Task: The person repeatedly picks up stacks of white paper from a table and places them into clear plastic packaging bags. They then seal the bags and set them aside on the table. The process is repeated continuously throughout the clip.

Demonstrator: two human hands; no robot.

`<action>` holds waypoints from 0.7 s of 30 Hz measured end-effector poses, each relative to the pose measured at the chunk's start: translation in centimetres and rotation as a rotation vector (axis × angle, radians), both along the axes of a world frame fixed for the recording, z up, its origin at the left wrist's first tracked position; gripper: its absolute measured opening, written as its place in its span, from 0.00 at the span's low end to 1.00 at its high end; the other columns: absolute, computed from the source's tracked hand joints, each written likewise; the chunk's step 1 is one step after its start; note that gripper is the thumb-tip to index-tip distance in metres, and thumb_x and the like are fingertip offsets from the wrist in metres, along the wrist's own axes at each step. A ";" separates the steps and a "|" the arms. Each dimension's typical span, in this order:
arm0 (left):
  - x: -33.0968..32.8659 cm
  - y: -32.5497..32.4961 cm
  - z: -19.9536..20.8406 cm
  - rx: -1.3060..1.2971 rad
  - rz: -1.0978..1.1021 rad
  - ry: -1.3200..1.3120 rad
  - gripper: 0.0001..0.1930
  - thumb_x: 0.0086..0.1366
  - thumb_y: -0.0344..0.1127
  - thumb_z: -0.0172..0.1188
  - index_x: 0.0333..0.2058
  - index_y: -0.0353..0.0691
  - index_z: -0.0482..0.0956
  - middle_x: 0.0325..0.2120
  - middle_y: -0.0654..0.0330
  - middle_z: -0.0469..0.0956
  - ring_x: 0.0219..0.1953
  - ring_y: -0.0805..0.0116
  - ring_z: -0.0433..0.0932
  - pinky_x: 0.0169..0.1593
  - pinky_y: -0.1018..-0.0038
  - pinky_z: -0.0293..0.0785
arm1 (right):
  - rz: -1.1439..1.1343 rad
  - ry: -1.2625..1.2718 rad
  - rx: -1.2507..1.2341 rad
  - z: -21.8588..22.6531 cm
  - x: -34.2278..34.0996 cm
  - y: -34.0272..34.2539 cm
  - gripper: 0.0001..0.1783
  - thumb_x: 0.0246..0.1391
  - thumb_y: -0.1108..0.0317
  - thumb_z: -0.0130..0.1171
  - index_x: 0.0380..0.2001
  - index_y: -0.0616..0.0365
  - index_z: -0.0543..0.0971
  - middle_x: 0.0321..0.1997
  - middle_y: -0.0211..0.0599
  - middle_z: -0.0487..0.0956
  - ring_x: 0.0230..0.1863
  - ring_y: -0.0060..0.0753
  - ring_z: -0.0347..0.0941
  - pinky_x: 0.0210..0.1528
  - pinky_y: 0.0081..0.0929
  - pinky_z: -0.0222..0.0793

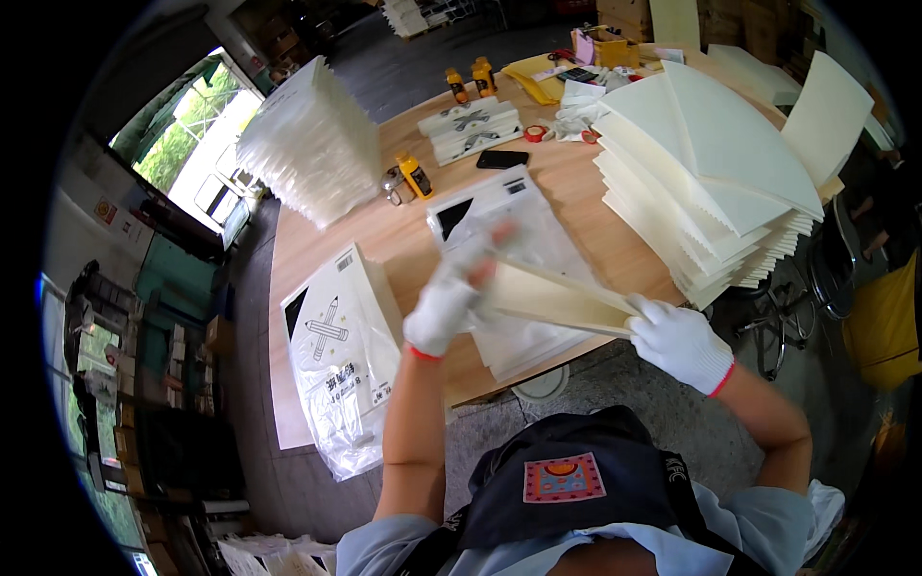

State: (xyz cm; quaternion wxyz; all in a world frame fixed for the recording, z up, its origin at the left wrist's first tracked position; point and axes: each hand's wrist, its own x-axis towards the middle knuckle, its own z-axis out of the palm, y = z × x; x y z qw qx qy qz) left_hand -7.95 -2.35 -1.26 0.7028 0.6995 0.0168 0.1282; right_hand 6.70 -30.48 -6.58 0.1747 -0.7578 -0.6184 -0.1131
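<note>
The right hand (677,338) grips the cream sheaf (557,301) at its right end; the blurred left hand (448,300) is at its left end. Left of the sheaf: printed packet (344,338). Right: paper stack (706,182).

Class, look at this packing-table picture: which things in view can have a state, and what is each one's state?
Held cream sheets: raised off the table, edge showing.
Right hand: gloved, closed on the sheets.
Left hand: gloved, blurred; grip unclear.
Bagged pack at left: lying flat.
Large cream stack: uneven, partly fanned.
Phone: lying flat, screen dark.
Nearest orange bottle: standing upright.
</note>
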 end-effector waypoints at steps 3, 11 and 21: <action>-1.2 -5.8 -3.1 1.153 -0.010 -0.117 0.30 0.59 0.33 0.56 0.61 0.47 0.62 0.52 0.51 0.72 0.52 0.58 0.72 0.53 0.67 0.68 | 0.010 0.155 -0.392 0.7 -0.2 2.6 0.10 0.45 0.64 0.58 0.31 0.55 0.74 0.30 0.38 0.75 0.31 0.43 0.75 0.33 0.37 0.73; -3.5 -9.6 -12.1 0.603 0.224 -0.170 0.17 0.54 0.25 0.52 0.44 0.43 0.76 0.31 0.55 0.78 0.30 0.58 0.78 0.33 0.69 0.73 | 0.145 1.422 -0.171 -9.9 3.6 7.5 0.16 0.55 0.64 0.54 0.42 0.64 0.77 0.37 0.31 0.80 0.37 0.24 0.74 0.43 0.23 0.69; 1.9 -7.9 -10.2 0.603 0.424 -0.021 0.16 0.55 0.23 0.50 0.41 0.44 0.77 0.29 0.55 0.79 0.27 0.66 0.79 0.33 0.73 0.74 | -0.220 0.153 -0.044 -12.1 -4.2 10.8 0.19 0.51 0.57 0.57 0.45 0.51 0.74 0.41 0.38 0.75 0.48 0.41 0.70 0.47 0.38 0.66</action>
